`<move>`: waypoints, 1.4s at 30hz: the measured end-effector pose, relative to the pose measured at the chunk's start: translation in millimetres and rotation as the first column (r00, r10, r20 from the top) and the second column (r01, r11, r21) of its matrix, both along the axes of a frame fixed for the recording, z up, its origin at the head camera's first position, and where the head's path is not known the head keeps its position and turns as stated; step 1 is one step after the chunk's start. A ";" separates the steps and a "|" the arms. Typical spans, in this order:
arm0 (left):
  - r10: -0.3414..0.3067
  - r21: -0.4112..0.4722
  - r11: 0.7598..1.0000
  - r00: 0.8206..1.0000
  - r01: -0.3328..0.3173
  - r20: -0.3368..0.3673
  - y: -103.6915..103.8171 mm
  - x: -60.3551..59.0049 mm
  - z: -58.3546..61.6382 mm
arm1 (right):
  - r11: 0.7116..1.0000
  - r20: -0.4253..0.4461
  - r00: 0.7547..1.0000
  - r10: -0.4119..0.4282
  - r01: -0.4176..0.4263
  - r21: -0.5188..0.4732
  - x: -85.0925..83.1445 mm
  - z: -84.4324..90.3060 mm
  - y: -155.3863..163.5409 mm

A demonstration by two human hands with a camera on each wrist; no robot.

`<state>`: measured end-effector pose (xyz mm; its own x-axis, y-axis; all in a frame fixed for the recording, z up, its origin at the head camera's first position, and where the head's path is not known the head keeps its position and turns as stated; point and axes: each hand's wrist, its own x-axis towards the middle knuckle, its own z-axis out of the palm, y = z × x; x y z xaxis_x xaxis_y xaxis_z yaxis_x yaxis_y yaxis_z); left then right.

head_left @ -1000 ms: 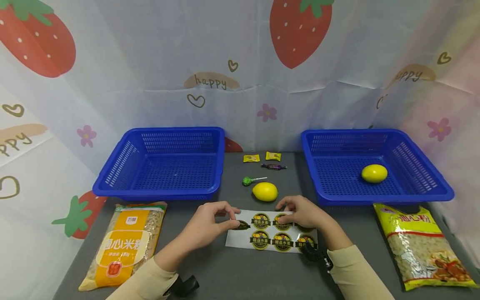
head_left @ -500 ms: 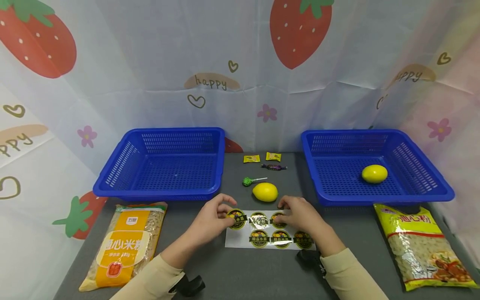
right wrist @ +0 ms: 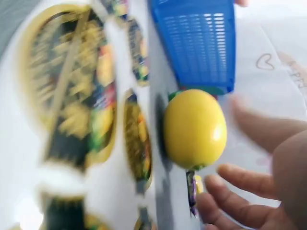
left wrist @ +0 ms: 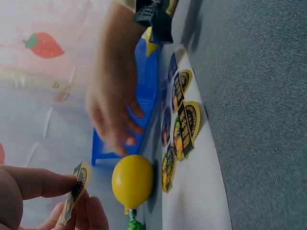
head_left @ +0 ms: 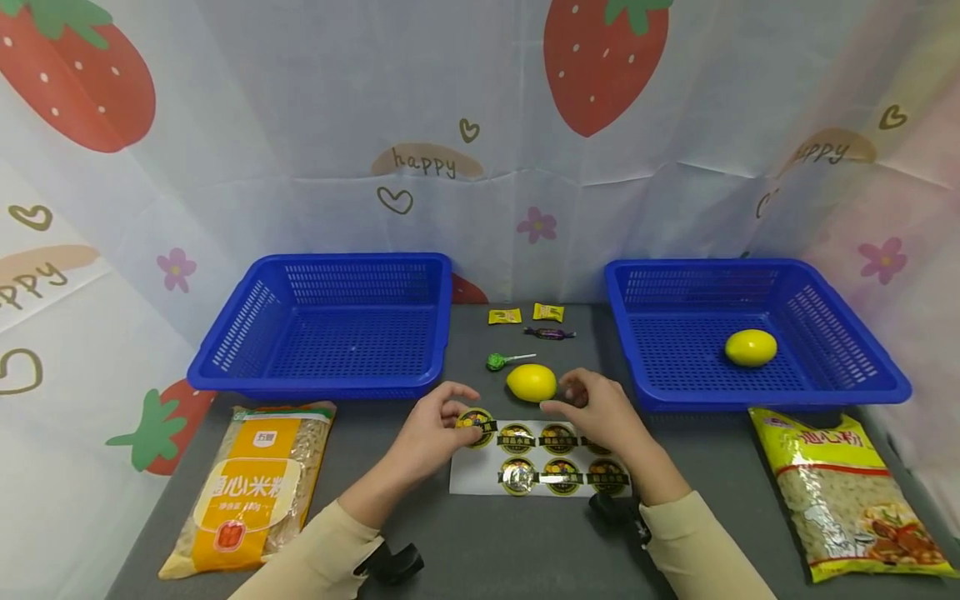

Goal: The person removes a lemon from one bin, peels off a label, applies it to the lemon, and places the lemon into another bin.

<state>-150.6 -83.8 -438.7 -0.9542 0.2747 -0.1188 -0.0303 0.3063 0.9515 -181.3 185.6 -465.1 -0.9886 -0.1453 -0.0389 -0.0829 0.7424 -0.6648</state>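
Observation:
Between thumb and fingers my left hand [head_left: 420, 446] pinches a round black-and-gold sticker [head_left: 477, 425], held up over the sheet's top left corner. In the left wrist view that sticker [left wrist: 79, 184] shows nearly edge-on. The white sticker sheet [head_left: 474, 477] lies flat on the grey table, with several more stickers in two rows. My right hand [head_left: 611, 417] hovers over the sheet's upper right part, fingers loosely bent and thumb apart, right beside a yellow lemon [head_left: 531, 383]. In the right wrist view the lemon [right wrist: 194, 129] stands just off the fingertips.
Behind the lemon lie a green lollipop [head_left: 498, 362], a purple-wrapped candy [head_left: 550, 333] and two yellow candies [head_left: 505, 317]. An empty blue basket [head_left: 318, 392] stands left; another blue basket [head_left: 772, 397] right holds a lemon [head_left: 751, 347]. Pasta bags [head_left: 247, 492] [head_left: 847, 500] flank the table.
The pinched sticker has risen off the sheet and turned its printed face to the head camera. My right hand has let go of the sheet and moved up toward the lemon.

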 end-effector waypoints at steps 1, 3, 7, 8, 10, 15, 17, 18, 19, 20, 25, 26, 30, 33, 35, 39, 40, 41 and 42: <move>0.006 0.002 1.000 1.000 -0.006 -0.001 1.2 -0.5 -0.2 | 1.000 -0.004 1.000 -0.014 0.014 -0.023 -2.4 1.0 -1.5; 0.008 0.009 1.000 1.000 -0.009 0.006 4.1 -1.0 0.2 | 0.999 -0.011 0.999 -0.038 0.037 -0.040 -7.4 2.4 -5.2; 0.004 0.043 0.999 1.000 -0.005 0.021 9.9 -1.9 0.9 | 0.998 0.025 0.998 -0.063 0.063 0.000 -17.5 2.2 -13.6; 0.006 0.053 0.999 1.000 -0.007 0.024 11.1 -2.0 1.2 | 0.998 0.043 0.997 -0.066 0.065 0.014 -20.0 1.5 -15.4; 0.009 0.076 0.997 1.000 -0.011 0.025 12.6 -2.5 1.4 | 0.998 0.075 0.995 -0.060 0.057 0.029 -24.6 -0.7 -18.2; 0.034 0.097 0.995 0.999 -0.036 0.021 14.8 -2.1 2.5 | 0.999 0.107 0.994 -0.034 0.034 -0.001 -30.8 -7.3 -20.2; 0.047 0.097 0.994 0.999 -0.048 0.018 15.7 -1.5 2.7 | 0.999 0.107 0.994 -0.029 0.034 -0.043 -29.8 -7.5 -19.4; 0.050 0.098 0.994 0.999 -0.052 0.017 16.1 -1.2 2.8 | 0.997 0.104 0.994 -0.025 0.033 -0.070 -28.5 -6.8 -18.6; 0.052 0.103 0.993 0.998 -0.053 0.018 16.6 -0.9 3.0 | 0.994 0.097 0.995 -0.016 0.026 -0.103 -27.0 -5.9 -17.7; 0.052 0.105 0.993 0.999 -0.054 0.014 17.0 -0.3 3.5 | 0.990 0.086 0.996 -0.003 0.015 -0.141 -25.4 -4.7 -16.9; 0.043 0.104 0.994 0.999 -0.041 -0.012 18.2 -0.9 4.8 | 0.940 0.004 0.990 0.138 -0.129 -0.316 -17.9 3.6 -11.8; 0.039 0.098 0.994 0.999 -0.037 -0.020 18.3 -1.1 5.3 | 0.927 -0.004 0.986 0.165 -0.156 -0.340 -16.5 5.3 -11.1; 0.025 0.063 0.998 0.999 -0.022 -0.034 18.8 -1.1 7.7 | 0.897 0.022 0.976 0.219 -0.192 -0.398 -10.0 10.9 -9.2; 0.022 0.041 0.999 0.999 -0.020 -0.042 19.7 -0.2 9.8 | 0.886 0.060 0.975 0.216 -0.170 -0.431 -5.7 13.2 -9.1; 0.026 0.039 0.999 0.998 -0.024 -0.050 20.6 0.2 10.6 | 0.869 0.079 0.970 0.228 -0.166 -0.466 -3.3 13.8 -9.3; 0.036 0.047 0.998 0.998 -0.033 -0.058 22.3 0.6 11.1 | 0.835 0.078 0.955 0.287 -0.210 -0.509 1.5 14.4 -11.2; 0.033 0.048 0.998 0.998 -0.030 -0.059 22.7 0.1 10.4 | 0.825 0.076 0.950 0.303 -0.221 -0.519 2.8 14.7 -11.9; 0.031 0.049 0.998 0.998 -0.028 -0.060 23.1 -0.1 10.1 | 0.824 0.072 0.947 0.312 -0.232 -0.517 4.2 15.1 -12.6; 0.026 0.047 0.999 0.998 -0.023 -0.059 23.3 -0.4 9.9 | 0.823 0.068 0.945 0.321 -0.243 -0.514 5.4 15.6 -13.5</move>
<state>-151.0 -60.4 -428.8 -0.9657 0.2550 -0.0491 0.0200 0.2615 0.9650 -175.9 172.0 -449.5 -0.8903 -0.4547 -0.0254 -0.1120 0.2727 -0.9556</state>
